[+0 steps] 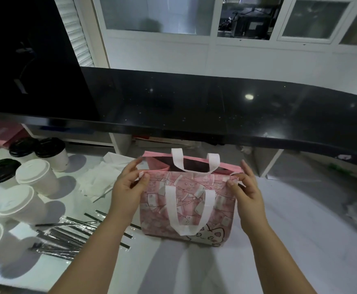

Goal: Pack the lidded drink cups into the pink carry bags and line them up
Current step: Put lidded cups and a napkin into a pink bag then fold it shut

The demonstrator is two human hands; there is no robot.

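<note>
Wrapped straws [67, 232] lie loose at near-left of bench [300, 240], prob. staged within reach; pink bag [186, 204] stands mid-bench, dead ahead; left hand [128, 187] and right hand [247, 192] each pinch a top corner of its near panel, grip clamped on the rim, prob. spreading the mouth so a cup can drop in; inside dark, can't tell if loaded. Lidded cups [33, 175] cluster along left edge, white and black lids, some cut off by frame; napkins [101, 179] behind them; under black counter [215, 107] at far edge, contents unreadable.
</note>
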